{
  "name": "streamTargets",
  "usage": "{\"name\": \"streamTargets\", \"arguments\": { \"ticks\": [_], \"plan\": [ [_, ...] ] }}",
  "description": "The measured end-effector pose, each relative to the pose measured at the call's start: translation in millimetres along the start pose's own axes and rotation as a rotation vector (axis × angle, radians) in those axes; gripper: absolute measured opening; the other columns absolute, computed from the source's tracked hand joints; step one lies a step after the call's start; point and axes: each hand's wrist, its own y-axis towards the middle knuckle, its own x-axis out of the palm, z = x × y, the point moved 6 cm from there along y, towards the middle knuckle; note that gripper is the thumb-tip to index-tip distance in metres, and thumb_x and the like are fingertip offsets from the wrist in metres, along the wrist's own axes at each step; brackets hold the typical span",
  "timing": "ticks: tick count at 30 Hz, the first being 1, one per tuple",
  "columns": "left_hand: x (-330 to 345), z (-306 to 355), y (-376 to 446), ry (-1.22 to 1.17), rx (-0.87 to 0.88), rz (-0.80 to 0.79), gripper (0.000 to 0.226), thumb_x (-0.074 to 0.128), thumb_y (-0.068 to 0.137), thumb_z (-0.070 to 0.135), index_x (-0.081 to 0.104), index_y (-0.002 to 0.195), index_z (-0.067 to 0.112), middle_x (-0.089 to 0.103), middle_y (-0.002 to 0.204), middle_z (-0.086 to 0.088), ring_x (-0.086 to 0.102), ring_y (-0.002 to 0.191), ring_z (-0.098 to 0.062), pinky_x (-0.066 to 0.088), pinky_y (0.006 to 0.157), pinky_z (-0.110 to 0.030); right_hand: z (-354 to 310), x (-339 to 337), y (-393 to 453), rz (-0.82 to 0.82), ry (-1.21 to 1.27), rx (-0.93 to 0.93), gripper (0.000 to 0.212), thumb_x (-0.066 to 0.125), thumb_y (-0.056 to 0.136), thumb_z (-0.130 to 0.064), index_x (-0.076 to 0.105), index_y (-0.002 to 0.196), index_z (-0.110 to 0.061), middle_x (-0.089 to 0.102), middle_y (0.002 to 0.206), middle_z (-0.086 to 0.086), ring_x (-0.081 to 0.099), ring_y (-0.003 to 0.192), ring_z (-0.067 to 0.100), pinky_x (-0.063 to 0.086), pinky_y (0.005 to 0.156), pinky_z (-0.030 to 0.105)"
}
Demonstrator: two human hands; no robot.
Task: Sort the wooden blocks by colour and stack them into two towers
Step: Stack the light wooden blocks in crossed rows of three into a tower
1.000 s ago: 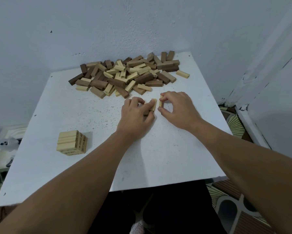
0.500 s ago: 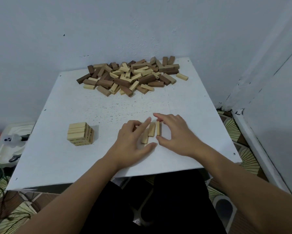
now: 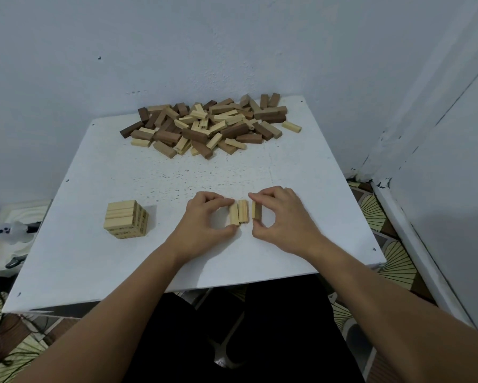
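Left hand [image 3: 204, 217] and right hand [image 3: 280, 217] pinching pale blocks [image 3: 243, 214] (three, side by side) on white table [image 3: 94, 258].

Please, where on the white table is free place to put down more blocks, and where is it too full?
Free: the wide strip between the mixed pile and both hands, and the table's near-left corner in front of the light tower. Crowded: the far edge under the pile, and the spot where the left hand and right hand hold three light blocks.

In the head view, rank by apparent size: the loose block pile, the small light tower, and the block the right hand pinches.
1. Loose block pile, widest by far.
2. Small light tower.
3. Block in the right hand, the pinched block, smallest although nearest the camera.
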Motion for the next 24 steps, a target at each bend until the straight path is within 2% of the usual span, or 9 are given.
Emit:
{"name": "streamTargets", "arguments": {
  "ticks": [3,6,9,13,17,24],
  "plan": [
    [-7.8,2.6,7.1,-0.081,-0.075,-0.125,0.065,0.089,0.079,0.039,0.062,0.138,0.040,0.047,0.129,0.015,0.045,0.127,-0.002,0.037,0.107,-0.024,-3.1,-0.6,2.1,-0.055,-0.031,-0.003,0.073,0.063,0.083,-0.048,0.046,0.153,-0.036,0.056,0.129,-0.019,0.038,0.118,0.006,0.033,0.111,0.032],
    [-15.7,4.6,12.4,-0.140,-0.121,-0.181,0.075,0.094,0.071,0.041,0.062,0.139,0.039,0.050,0.131,0.013,0.049,0.123,-0.003,0.042,0.106,-0.027,-1.9,-2.8,2.7,-0.097,0.015,0.044,0.087,0.070,0.086,-0.045,0.027,0.161,-0.037,0.051,0.140,-0.020,0.032,0.128,0.008,0.028,0.111,0.027],
    [-15.3,6.4,14.9,-0.111,-0.115,-0.191,0.070,0.095,0.071,0.038,0.066,0.135,0.039,0.049,0.124,0.012,0.049,0.117,-0.003,0.042,0.100,-0.025,-0.3,-4.6,2.7,-0.080,-0.035,0.081,0.082,0.074,0.084,-0.046,0.039,0.156,-0.031,0.041,0.139,-0.010,0.026,0.130,0.012,0.028,0.112,0.026],
    [-11.6,6.6,17.8,-0.074,-0.109,-0.188,0.060,0.094,0.072,0.039,0.070,0.127,0.044,0.046,0.121,0.011,0.048,0.114,-0.008,0.044,0.099,-0.028,1.6,-1.8,4.6,-0.072,-0.050,0.066,0.063,0.076,0.081,-0.051,0.059,0.140,-0.035,0.037,0.126,-0.014,0.029,0.124,0.011,0.030,0.106,0.023],
    [-12.7,7.4,19.8,-0.045,-0.119,-0.198,0.057,0.094,0.072,0.040,0.070,0.124,0.047,0.046,0.120,0.010,0.048,0.110,-0.009,0.042,0.090,-0.024,3.7,-2.1,6.2,-0.086,-0.029,0.074,0.059,0.077,0.081,-0.053,0.061,0.136,-0.039,0.037,0.125,-0.017,0.029,0.124,0.010,0.032,0.107,0.024],
    [-12.4,11.3,21.1,-0.032,-0.116,-0.195,0.058,0.095,0.069,0.041,0.071,0.122,0.045,0.045,0.118,0.010,0.047,0.108,-0.010,0.044,0.092,-0.026,3.6,-2.6,8.4,-0.116,-0.040,0.088,0.060,0.077,0.081,-0.058,0.060,0.135,-0.041,0.036,0.127,-0.017,0.028,0.127,0.011,0.027,0.106,0.024]
  ]
}}
